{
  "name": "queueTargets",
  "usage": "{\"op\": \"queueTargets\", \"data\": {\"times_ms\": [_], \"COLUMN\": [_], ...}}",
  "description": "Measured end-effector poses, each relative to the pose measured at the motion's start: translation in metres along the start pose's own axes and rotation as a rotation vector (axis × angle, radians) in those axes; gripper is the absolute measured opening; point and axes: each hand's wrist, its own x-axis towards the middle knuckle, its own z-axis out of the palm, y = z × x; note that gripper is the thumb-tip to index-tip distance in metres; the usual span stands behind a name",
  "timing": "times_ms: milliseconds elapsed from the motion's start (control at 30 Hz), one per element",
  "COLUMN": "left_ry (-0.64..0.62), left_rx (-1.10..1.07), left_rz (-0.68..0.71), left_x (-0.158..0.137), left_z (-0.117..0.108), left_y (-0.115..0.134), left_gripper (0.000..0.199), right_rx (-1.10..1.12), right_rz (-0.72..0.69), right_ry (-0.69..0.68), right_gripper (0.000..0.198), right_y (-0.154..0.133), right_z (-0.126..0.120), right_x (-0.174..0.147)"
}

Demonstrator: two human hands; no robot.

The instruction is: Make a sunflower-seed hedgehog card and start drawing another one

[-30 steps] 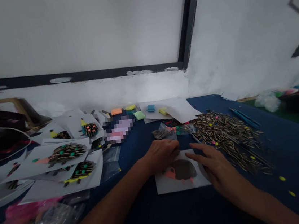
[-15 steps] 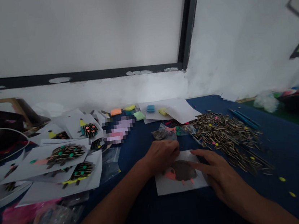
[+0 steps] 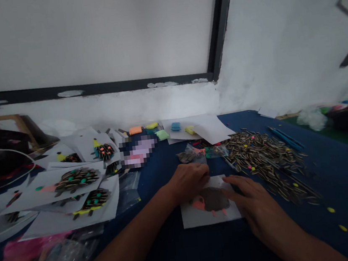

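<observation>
A white sheet of paper (image 3: 191, 219) lies in front of me, bearing an animal shape with a dark grey clay body (image 3: 213, 199) and a pink head (image 3: 198, 203) and feet. My left hand (image 3: 190, 181) rests curled at the sheet's upper left edge, fingers closed; whatever they may hold is hidden. On the right side, my right hand (image 3: 249, 199) is open with its fingers stretched apart. One of its fingertips is at the right edge of the grey body, another near the sheet's top corner.
To the right spreads a heap of striped sunflower seeds (image 3: 259, 154) with tweezers (image 3: 285, 138) behind it. Finished-looking seed pictures (image 3: 75, 180) on paper pile up at the left. Small clay packs (image 3: 135, 130) and a blurred-out rectangular object (image 3: 140, 151) lie toward the wall, plastic bags (image 3: 62, 254) front left.
My right hand's finger has shifted slightly at the grey body's right edge. My left hand stays curled in the same place, and the sheet has hardly moved.
</observation>
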Motion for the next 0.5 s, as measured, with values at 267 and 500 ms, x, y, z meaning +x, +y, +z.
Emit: {"op": "queueTargets", "data": {"times_ms": [267,500], "left_ry": [0.001,0.016], "left_rx": [0.005,-0.002], "left_rz": [0.003,0.009], "left_x": [0.0005,0.0003], "left_z": [0.0023,0.0024], "left_y": [-0.0019,-0.0017], "left_gripper": [0.013,0.012], "right_rx": [-0.021,-0.003], "right_rz": [0.016,-0.005], "right_ry": [0.027,0.017], "right_gripper": [0.047,0.044], "right_y": [0.0002,-0.0017], "right_z": [0.0032,0.0010], "right_x": [-0.0002,0.0015]}}
